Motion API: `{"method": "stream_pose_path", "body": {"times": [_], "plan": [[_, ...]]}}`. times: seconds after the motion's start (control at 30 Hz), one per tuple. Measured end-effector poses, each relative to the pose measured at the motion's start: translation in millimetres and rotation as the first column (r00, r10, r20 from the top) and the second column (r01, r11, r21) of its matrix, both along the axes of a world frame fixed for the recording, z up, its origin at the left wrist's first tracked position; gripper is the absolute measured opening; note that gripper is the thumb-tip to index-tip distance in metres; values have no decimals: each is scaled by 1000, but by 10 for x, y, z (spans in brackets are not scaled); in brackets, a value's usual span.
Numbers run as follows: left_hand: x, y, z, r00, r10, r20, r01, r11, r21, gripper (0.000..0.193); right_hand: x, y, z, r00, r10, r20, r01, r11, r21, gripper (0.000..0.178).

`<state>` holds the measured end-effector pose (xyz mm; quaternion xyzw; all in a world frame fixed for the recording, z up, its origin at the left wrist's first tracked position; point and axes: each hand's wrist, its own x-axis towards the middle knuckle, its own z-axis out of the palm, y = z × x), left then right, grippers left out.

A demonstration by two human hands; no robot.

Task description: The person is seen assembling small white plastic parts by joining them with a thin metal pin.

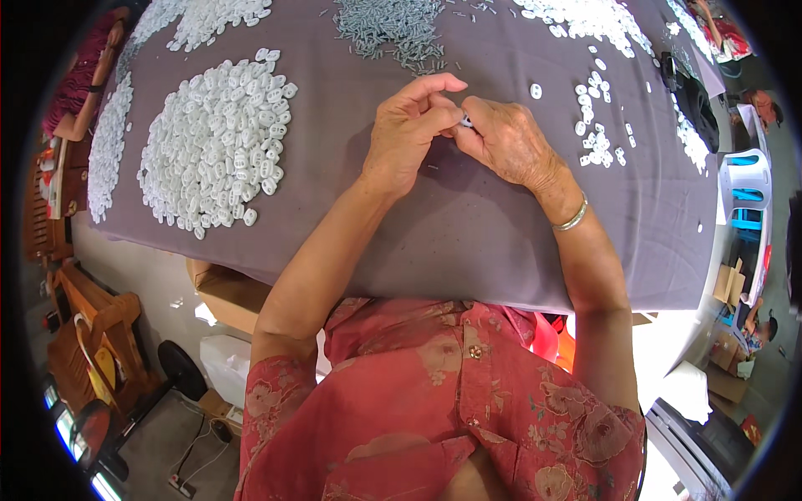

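Note:
Over the middle of the table my left hand [407, 125] and my right hand [511, 140] meet at the fingertips. Pinched between them is a small white plastic piece [466, 122], mostly covered by the fingers. My left index finger stretches out above the pinch, while its thumb presses toward the piece. A large heap of white oval plastic pieces [213, 142] lies to the left of my left hand. Beyond my hands is a pile of small grey pins [393, 29]. Right of my right hand lies a loose scatter of white pieces [597, 146], with a single white oval piece [535, 91] nearer to it.
A grey cloth covers the table [334, 242]. More white heaps [585, 21] lie along its far side. A person's arm [88, 100] shows at the far left. A black bag [695, 104] sits at the right edge, and a cardboard box [225, 292] stands below the table's front left.

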<state>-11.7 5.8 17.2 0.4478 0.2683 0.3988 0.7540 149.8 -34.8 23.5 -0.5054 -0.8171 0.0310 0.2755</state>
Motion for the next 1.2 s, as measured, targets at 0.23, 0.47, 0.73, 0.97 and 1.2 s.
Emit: {"method": "stream_pose_path", "body": {"times": [0.23, 0.47, 0.73, 0.97, 1.2], "plan": [[-33, -8, 35, 997, -67, -46, 67, 998, -3, 29, -15, -25, -37, 999, -2, -51, -1, 998, -58, 25], [-49, -22, 61, 994, -78, -78, 78, 997, -5, 33, -50, -36, -52, 1000, 11, -11, -11, 999, 39, 25], [-60, -26, 60, 980, -139, -142, 136, 990, -28, 34, -46, -102, -69, 999, -23, 24, 22, 999, 25, 25], [-82, 2, 93, 972, -179, -152, 169, 983, -76, 36, -34, -98, -83, 1000, 13, 4, -13, 1000, 20, 28], [-84, 64, 116, 994, -43, -104, 48, 998, 51, 34, -63, -87, -9, 993, -49, -111, 53, 998, 33, 36]]}}
